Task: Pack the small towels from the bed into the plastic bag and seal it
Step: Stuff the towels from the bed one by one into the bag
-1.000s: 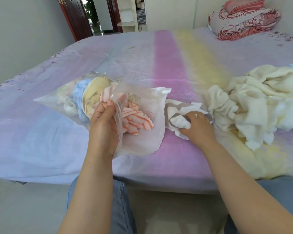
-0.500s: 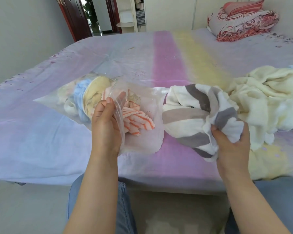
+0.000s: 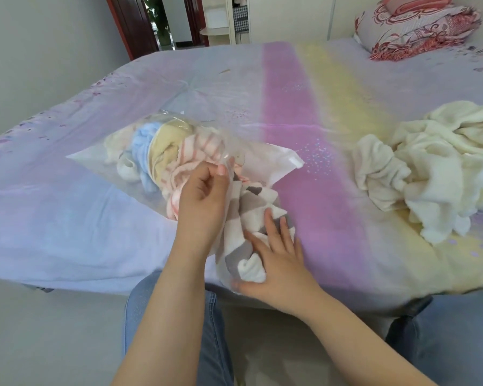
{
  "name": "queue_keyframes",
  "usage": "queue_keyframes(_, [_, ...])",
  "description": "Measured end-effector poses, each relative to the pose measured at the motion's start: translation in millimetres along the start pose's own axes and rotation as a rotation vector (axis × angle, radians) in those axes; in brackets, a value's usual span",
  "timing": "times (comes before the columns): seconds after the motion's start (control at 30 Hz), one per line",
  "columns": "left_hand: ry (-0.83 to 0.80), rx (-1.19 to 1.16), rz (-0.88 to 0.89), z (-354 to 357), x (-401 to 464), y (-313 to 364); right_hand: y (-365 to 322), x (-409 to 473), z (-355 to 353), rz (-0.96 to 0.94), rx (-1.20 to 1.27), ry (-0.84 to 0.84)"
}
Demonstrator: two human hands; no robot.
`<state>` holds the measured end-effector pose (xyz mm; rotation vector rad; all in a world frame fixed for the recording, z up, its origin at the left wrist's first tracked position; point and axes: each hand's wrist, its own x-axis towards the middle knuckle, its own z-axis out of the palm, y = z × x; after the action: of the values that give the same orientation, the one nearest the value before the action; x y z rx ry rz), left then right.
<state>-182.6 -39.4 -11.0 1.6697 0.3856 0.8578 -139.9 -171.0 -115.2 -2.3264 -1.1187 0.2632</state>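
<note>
A clear plastic bag (image 3: 95, 158) lies on the bed, its mouth toward me. Inside are a blue towel (image 3: 144, 140), a yellow one (image 3: 168, 146) and a pink striped one (image 3: 190, 160). My left hand (image 3: 204, 196) pinches the upper edge of the bag's mouth and holds it up. My right hand (image 3: 276, 257) presses a grey-and-white striped towel (image 3: 248, 215) into the opening, fingers spread on it. A heap of cream towels (image 3: 430, 162) lies on the bed to the right.
The bed (image 3: 304, 93) has a pastel sheet with a pink and a yellow stripe; its front edge runs just before my knees. Folded red-patterned bedding (image 3: 418, 26) sits at the far right corner. A doorway (image 3: 162, 20) lies beyond the bed.
My right hand picked the grey-striped towel off the bed, lifted it, then carried it left into the bag's mouth. My left hand has kept hold of the bag's edge.
</note>
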Motion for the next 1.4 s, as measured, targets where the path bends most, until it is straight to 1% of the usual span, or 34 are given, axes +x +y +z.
queue_keyframes(0.1, [-0.013,0.165,0.079,-3,-3,-3,1,6,-2,0.025,-0.083,0.02])
queue_keyframes(0.17, [-0.008,0.208,0.12,-4,-3,-1,0,20,-10,0.026,-0.036,0.077])
queue_keyframes(0.2, [-0.007,0.24,0.137,-5,-3,1,-1,29,-15,0.029,0.059,0.112])
queue_keyframes(0.23, [-0.011,0.274,0.143,-6,-3,1,-5,36,-23,0.06,0.246,0.162])
queue_keyframes(0.3, [-0.032,0.323,0.141,-9,-5,3,-17,49,-43,0.194,0.779,0.333])
queue_keyframes(0.33, [-0.042,0.33,0.135,-11,-5,3,-23,54,-51,0.233,1.003,0.468])
queue_keyframes(0.37, [-0.052,0.324,0.126,-12,-7,4,-30,59,-56,0.241,1.149,0.621])
queue_keyframes(0.4, [-0.06,0.318,0.118,-13,-8,5,-38,63,-59,0.214,1.223,0.745])
queue_keyframes(0.43, [-0.065,0.321,0.112,-13,-8,7,-45,66,-57,0.173,1.227,0.805])
queue_keyframes(0.47, [-0.064,0.33,0.114,-12,-8,9,-52,67,-53,0.12,1.206,0.78])
queue_keyframes(0.5, [-0.063,0.34,0.119,-13,-7,10,-55,69,-43,0.071,1.145,0.663])
queue_keyframes(0.57, [-0.081,0.343,0.138,-16,-5,12,-51,72,-18,0.036,0.98,0.259])
queue_keyframes(0.6, [-0.095,0.345,0.145,-19,-4,11,-44,70,-9,0.043,0.99,0.052])
queue_keyframes(0.63, [-0.101,0.343,0.141,-22,-4,10,-36,67,-1,0.046,1.069,-0.118])
queue_keyframes(0.67, [-0.1,0.33,0.131,-25,-2,10,-29,61,3,0.034,1.155,-0.23])
queue_keyframes(0.7, [-0.099,0.293,0.118,-27,-2,11,-24,56,5,0.026,1.162,-0.27])
queue_keyframes(0.73, [-0.099,0.234,0.105,-30,-1,11,-25,49,4,0.004,1.115,-0.272])
queue_keyframes(0.77, [-0.106,0.161,0.081,-31,0,12,-27,45,2,-0.017,1.023,-0.235])
queue_keyframes(0.87, [-0.128,-0.108,-0.014,-34,2,12,-41,53,-6,-0.171,0.637,-0.038])
queue_keyframes(0.9, [-0.133,-0.179,-0.032,-34,1,13,-46,62,-11,-0.193,0.515,-0.016])
queue_keyframes(1.0, [-0.131,-0.354,-0.07,-34,-2,25,-64,106,-30,-0.179,0.207,-0.056])
queue_keyframes(1.07, [-0.142,-0.451,-0.09,-34,-2,31,-78,138,-35,-0.164,0.136,-0.074])
queue_keyframes(1.13, [-0.128,-0.47,-0.091,-35,0,33,-89,154,-35,-0.178,0.1,-0.055])
queue_keyframes(1.2, [-0.1,-0.5,-0.069,-39,2,34,-93,154,-32,-0.232,0.133,-0.019])
queue_keyframes(1.23, [-0.083,-0.525,-0.068,-42,4,35,-92,148,-31,-0.253,0.223,0.011])
queue_keyframes(1.33, [-0.074,-0.566,-0.101,-46,7,38,-81,121,-30,-0.235,0.645,0.073])
queue_keyframes(1.4, [-0.088,-0.604,-0.136,-44,10,34,-70,103,-29,-0.23,0.795,0.086])
